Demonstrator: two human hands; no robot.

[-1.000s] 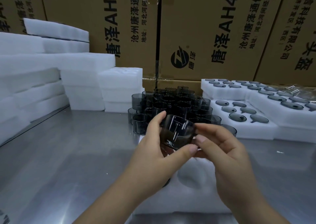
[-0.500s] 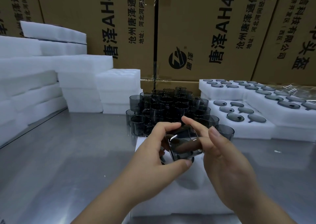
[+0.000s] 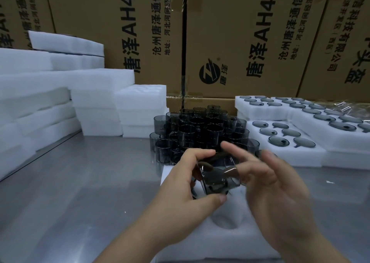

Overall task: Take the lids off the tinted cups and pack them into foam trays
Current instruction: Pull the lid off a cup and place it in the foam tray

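Tinted cup [image 3: 218, 179] sits tilted in our left hand [image 3: 186, 184], thumb beneath it and fingers curled over its far side, right above the foam tray [image 3: 216, 244] nearest us. Our right hand [image 3: 278, 188] is blurred, fingers splayed and mostly straight, thumb against the cup's rim. It grips nothing we can make out, and we cannot tell whether a lid is on this cup. The tray below shows one empty pocket [image 3: 226, 220] and nothing packed in the part we can see, so we judge it barely started. Just beyond, a dense cluster of cups [image 3: 200, 130] waits on the steel table [image 3: 80, 182], so a good many are left to do. Further right, filled trays [image 3: 312, 158] hold tinted pieces in their pockets, which is work done. Spare foam stacks [image 3: 96, 102] stand at the left, and cardboard boxes [image 3: 240, 42] wall the back.
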